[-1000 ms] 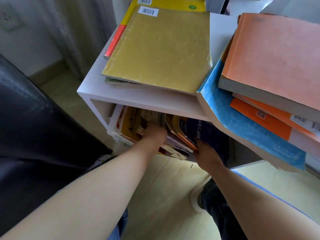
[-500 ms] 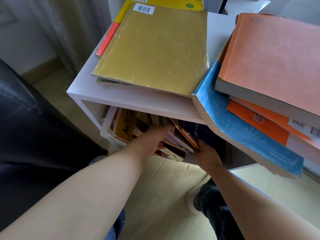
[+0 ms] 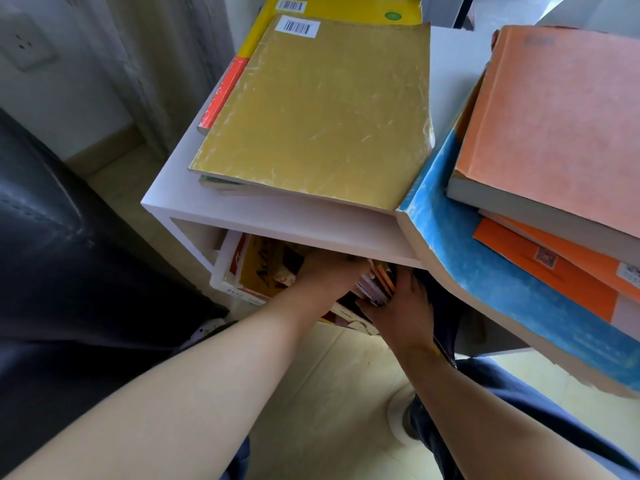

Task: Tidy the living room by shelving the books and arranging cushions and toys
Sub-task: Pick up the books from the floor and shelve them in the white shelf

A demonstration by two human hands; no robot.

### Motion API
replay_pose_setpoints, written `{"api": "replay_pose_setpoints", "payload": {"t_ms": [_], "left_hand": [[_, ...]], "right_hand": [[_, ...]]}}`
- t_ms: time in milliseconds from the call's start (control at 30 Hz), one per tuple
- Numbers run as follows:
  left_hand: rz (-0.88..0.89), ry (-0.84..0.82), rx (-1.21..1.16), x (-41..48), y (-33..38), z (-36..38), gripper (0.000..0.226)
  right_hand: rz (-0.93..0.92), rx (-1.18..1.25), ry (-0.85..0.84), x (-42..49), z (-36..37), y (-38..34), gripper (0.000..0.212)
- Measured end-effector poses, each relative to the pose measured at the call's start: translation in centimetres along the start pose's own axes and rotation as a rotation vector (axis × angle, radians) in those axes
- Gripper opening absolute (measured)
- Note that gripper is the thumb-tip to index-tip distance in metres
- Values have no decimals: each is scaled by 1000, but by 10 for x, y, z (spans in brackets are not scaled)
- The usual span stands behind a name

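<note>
A white shelf unit (image 3: 277,216) has a lower compartment packed with leaning books (image 3: 263,268). My left hand (image 3: 325,278) reaches into that compartment among the books, its fingertips hidden under the shelf top. To its right, my right hand (image 3: 403,306) holds the lower edges of a bunch of thin leaning books (image 3: 377,284) between thumb and fingers. On the shelf top lies a gold-covered book (image 3: 318,109) over a yellow book (image 3: 346,8). A stack with a blue book (image 3: 485,271) and orange books (image 3: 554,116) overhangs the right side.
A dark leather seat (image 3: 52,254) fills the left side. Curtains (image 3: 156,64) and a wall socket (image 3: 24,46) stand behind the shelf. Pale floor (image 3: 329,393) lies below, with my legs in dark trousers and a shoe (image 3: 405,420) on it.
My left hand has moved right along the row of books, toward my right hand. My right hand has shifted up onto the leaning thin books. The view has tilted slightly.
</note>
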State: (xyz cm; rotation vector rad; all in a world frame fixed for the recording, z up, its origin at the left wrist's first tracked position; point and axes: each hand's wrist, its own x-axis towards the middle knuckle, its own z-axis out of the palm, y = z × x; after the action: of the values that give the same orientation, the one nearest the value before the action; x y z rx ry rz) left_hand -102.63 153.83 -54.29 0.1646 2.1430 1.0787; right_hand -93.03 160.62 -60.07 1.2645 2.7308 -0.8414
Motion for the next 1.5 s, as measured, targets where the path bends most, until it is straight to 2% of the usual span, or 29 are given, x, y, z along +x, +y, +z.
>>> {"api": "replay_pose_setpoints", "payload": {"t_ms": [100,200,267,367,433,500,633,733,800,933,1000,1033,1133,1200,1267,1333,1433,1500], "left_hand": [[20,-87,75,-7,8,-9,28],[-6,-107,80,-5,7,-24,26],[-12,-27,172,4,0,-36,31],[-1,187,379,13,-9,-40,38],[4,219,439,15,-12,-35,36],[-21,219,483,18,-13,-34,25],[-191,239,293,24,-13,-35,7],[-211,120,-58,22,-13,-31,7],[-247,65,-156,19,-13,-27,5],[-215,148,-75,14,-17,-32,19],[-107,195,-16,7,-13,-44,12],[-78,215,33,3,-12,-50,19],[-88,334,172,-8,-9,-65,19],[-12,343,251,-16,-8,-68,20],[69,351,260,-17,-12,-68,28],[76,402,231,-15,-15,-64,35],[109,459,54,-16,-19,-58,34],[128,443,105,-10,-25,-55,27]], "right_hand": [[25,-5,-19,2,2,-7,48],[48,-42,-37,9,0,-8,48],[45,-25,-28,12,-2,-7,48],[34,16,-16,12,-7,-6,47],[25,22,-13,12,-8,-5,48],[10,26,-10,12,-8,-3,46],[8,28,-35,10,-8,-4,47],[-3,28,-44,8,-8,-4,55],[-37,43,-27,6,-8,-3,59],[-100,97,-12,2,-8,-12,57],[-156,147,-4,1,-3,-22,60],[-177,177,-8,0,-1,-28,59],[-202,304,1,-3,2,-41,52],[-227,373,48,-4,0,-48,49],[-272,424,116,-4,1,-49,51],[-297,455,149,-2,8,-46,58],[-276,456,125,0,18,-40,69],[-252,452,94,2,19,-35,73]]}}
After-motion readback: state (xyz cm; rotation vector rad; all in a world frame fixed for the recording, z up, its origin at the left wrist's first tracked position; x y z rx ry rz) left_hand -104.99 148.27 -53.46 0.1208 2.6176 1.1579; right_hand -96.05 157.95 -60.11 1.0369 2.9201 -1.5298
